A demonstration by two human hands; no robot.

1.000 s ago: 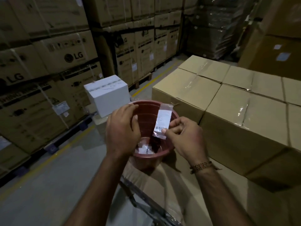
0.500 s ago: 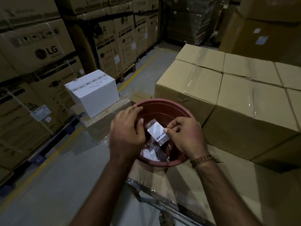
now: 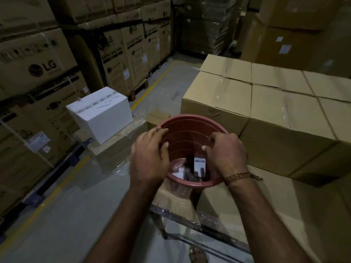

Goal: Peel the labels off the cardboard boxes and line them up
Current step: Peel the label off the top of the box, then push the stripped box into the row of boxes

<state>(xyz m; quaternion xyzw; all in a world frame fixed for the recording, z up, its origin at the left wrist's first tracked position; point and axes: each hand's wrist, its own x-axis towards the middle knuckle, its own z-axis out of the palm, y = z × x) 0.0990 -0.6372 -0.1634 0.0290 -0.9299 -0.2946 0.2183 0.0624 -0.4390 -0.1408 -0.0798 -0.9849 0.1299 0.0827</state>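
Cardboard boxes [image 3: 284, 130] on floor [image 3: 66, 205]

Reddish-brown ribbed tub [image 3: 188, 128], white box [image 3: 102, 114] with handwriting, plain tan cardboard boxes [image 3: 284, 118], yellow floor line [image 3: 152, 86]
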